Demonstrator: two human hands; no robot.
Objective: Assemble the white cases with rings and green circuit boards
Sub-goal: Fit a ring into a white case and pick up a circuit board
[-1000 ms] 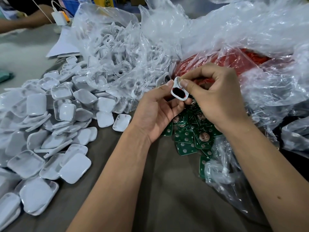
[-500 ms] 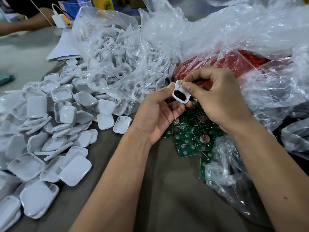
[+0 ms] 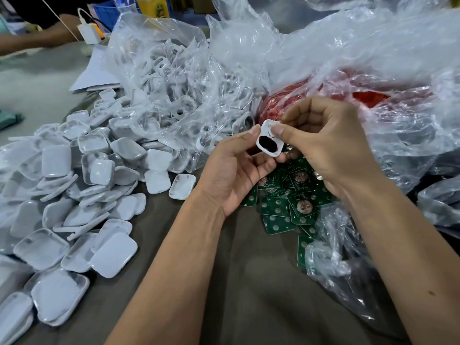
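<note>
Table: grey-brown table spread with loose parts; its far edge is lost behind plastic.
Held case: one white case sits up between both hands, above the green circuit boards; a dark oval shows in its near half, and whether that is a ring or an opening is hard to make out.
Left hand: left hand, palm up, thumb tip against the case's left edge and fingers curled beneath it, so its grip is closed on the case.
Right hand: right hand pinches the case's far right part between thumb and forefinger; its other fingers are curled and partly hidden.
Boards: a heap on the table just under the hands, partly covered by the hands and by a clear bag on the right.
Red contents: something red inside crumpled plastic behind the hands, too veiled to identify.
Case stock: white case shells piled at left, cut off by the frame edge; more white parts lie in a clear bag further off, blurred by the film.
Far left: another person's arm and a white charger, partly cropped.
</note>
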